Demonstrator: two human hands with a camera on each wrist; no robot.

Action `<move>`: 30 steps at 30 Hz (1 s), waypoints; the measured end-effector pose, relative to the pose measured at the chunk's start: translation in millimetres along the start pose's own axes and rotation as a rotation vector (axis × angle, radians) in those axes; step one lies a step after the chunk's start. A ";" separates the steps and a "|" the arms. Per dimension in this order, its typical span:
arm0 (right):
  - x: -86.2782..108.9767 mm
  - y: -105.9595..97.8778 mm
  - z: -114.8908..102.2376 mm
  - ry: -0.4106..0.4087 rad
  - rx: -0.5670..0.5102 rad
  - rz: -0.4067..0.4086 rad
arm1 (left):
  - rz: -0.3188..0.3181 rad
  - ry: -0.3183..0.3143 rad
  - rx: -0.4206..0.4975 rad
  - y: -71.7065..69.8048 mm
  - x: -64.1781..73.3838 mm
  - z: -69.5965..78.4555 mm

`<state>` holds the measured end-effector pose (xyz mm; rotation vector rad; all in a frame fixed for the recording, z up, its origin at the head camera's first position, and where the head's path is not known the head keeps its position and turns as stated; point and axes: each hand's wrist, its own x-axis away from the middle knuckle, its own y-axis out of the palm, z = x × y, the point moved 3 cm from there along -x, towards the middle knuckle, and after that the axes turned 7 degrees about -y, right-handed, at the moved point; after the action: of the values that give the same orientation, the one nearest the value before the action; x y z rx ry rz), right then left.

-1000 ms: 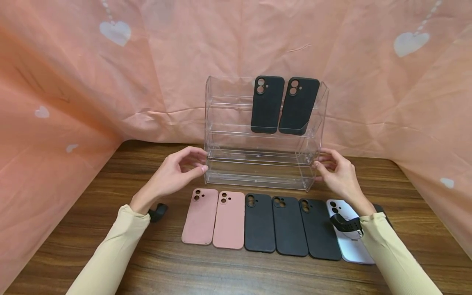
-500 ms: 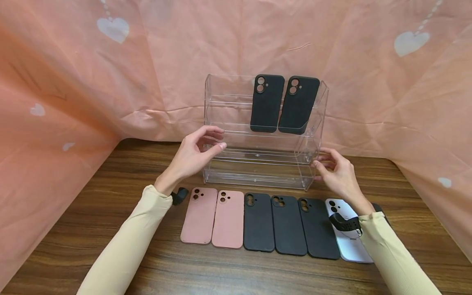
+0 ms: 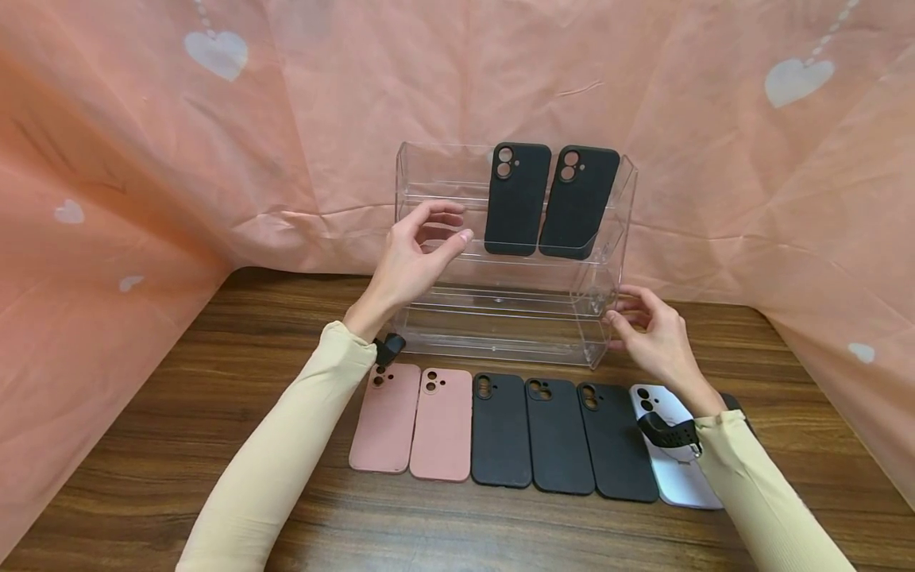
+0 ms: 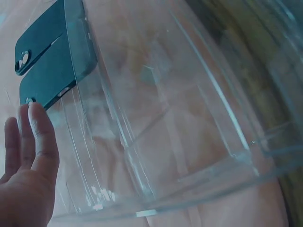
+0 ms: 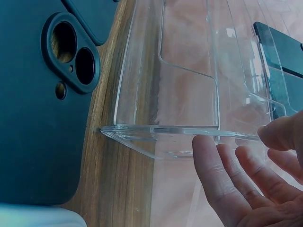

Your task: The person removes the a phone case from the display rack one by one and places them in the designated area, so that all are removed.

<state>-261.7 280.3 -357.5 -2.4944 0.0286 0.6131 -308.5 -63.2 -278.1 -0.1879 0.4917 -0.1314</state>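
A clear acrylic tiered display rack (image 3: 457, 306) stands on the table. Two black phone cases (image 3: 518, 199) lean side by side in its upper tier, at the right. My left hand (image 3: 422, 250) is raised in front of the rack's left part, thumb and fingers apart with nothing between them. In the left wrist view its fingers (image 4: 45, 139) extend toward the black cases. My right hand (image 3: 654, 338) is at the rack's lower right side, thumb at the front edge. In the right wrist view its fingertips (image 5: 204, 144) meet the side panel, with the fingers fairly straight.
Before the rack lies a row of phone cases: two pink cases (image 3: 442, 425), several black cases (image 3: 502, 429) and a white case (image 3: 675, 469) partly under my right wrist. Another dark case edge (image 3: 736, 409) shows beyond it. Pink cloth (image 3: 343, 95) surrounds the wooden table (image 3: 400, 524).
My left hand has left the rack's lower left side and moved up and right, in front of the upper tiers. My right hand has stayed at the rack's right side.
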 end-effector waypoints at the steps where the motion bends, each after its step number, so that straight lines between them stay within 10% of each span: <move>1: -0.1 0.0 0.0 0.000 0.000 0.001 | 0.011 0.005 0.004 1.9 -3.6 0.4; 30: 0.8 0.0 0.4 0.004 0.013 -0.016 | 0.105 -0.131 -0.076 39.6 -55.1 -11.3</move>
<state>-261.1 280.5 -358.1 -2.4808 0.0140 0.5998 -358.9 -16.9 -271.1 -0.2433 0.3753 0.0020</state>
